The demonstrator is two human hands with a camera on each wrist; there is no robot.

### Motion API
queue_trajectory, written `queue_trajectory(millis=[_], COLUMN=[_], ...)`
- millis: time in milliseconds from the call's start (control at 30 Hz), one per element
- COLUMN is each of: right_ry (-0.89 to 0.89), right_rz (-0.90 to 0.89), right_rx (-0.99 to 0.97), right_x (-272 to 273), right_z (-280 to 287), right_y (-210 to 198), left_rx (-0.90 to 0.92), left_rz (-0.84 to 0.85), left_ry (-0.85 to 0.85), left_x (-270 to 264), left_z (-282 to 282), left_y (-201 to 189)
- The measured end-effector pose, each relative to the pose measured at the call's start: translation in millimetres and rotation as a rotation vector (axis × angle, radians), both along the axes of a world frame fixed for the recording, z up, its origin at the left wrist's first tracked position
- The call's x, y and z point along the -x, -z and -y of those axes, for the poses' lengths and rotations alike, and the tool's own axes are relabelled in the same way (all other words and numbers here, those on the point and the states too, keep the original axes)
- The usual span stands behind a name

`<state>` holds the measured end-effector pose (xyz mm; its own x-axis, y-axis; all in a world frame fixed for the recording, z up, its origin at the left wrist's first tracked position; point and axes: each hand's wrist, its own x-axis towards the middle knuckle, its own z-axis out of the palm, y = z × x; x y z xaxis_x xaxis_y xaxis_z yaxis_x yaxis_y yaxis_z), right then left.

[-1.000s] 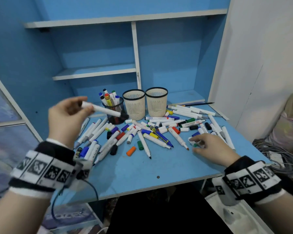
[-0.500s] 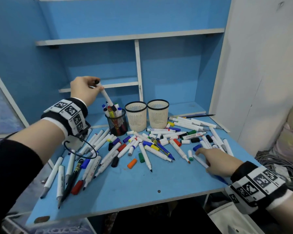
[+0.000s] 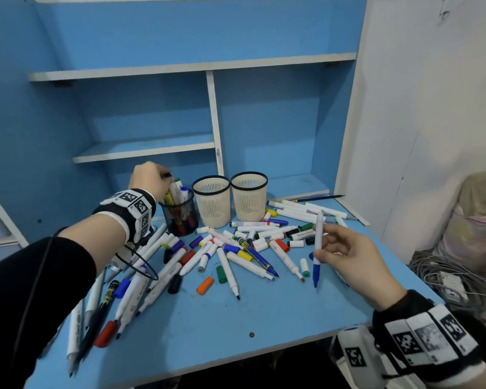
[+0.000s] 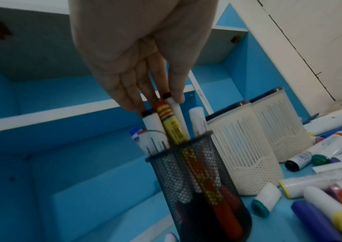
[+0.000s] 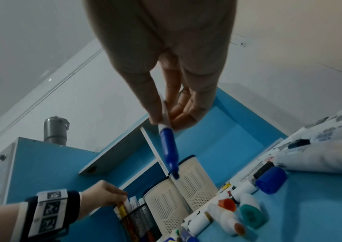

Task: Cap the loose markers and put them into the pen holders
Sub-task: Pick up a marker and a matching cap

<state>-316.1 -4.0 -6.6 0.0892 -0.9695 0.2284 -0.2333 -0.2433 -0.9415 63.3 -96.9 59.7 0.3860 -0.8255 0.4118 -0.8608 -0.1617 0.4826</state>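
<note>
My left hand (image 3: pixel 163 179) hovers over the black mesh holder (image 3: pixel 180 217) at the back left and pinches the top of a white marker with a black end (image 4: pixel 176 113). That marker stands in the holder (image 4: pixel 197 188) among several others. My right hand (image 3: pixel 324 249) is raised above the table's right side and pinches an uncapped white marker with a blue tip (image 3: pixel 316 269), tip pointing down; the right wrist view shows the same marker (image 5: pixel 169 150). Two cream holders (image 3: pixel 212 202) (image 3: pixel 249 197) stand beside the mesh one. Loose markers and caps (image 3: pixel 236 248) are scattered over the blue table (image 3: pixel 264 318).
An orange cap (image 3: pixel 204 285), a green cap (image 3: pixel 221 274) and a blue cap (image 5: pixel 270 180) lie loose. More markers (image 3: pixel 124 299) hang near the table's front left edge. Blue shelves (image 3: pixel 143 148) rise behind the holders. Cables (image 3: pixel 446 276) lie on the right.
My left hand has come down from above the mesh holder and lowered the white marker into it. My right hand has lifted the blue-tipped marker off the table.
</note>
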Motion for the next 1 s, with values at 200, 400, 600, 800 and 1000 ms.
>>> queue_trajectory(millis=[200,400,600,800,1000], right_ry=[0.057,0.169,0.240,0.288,0.325], right_rz=[0.203,0.309,0.351,0.363,0.402], right_rx=[0.008,0.003,-0.012,-0.025,-0.020], right_x=[-3.5,7.2,16.5,18.9,35.3], right_z=[-2.4,-7.2,-17.3,-24.6,-26.2], right_y=[10.9,20.3,29.7,38.7,40.7], left_rx=[-0.057,-0.063,-0.387,-0.751,-0.762], left_rz=[-0.035,0.095,0.267,0.448,0.566], left_ry=[-0.029,0.086,0.514,0.733,0.710], left_x=[9.1,26.1,76.0,121.0,145.5], left_z=[-3.6,-17.3,-38.2,-44.5,-31.4], left_y=[16.6,19.9,40.4,59.9,52.3])
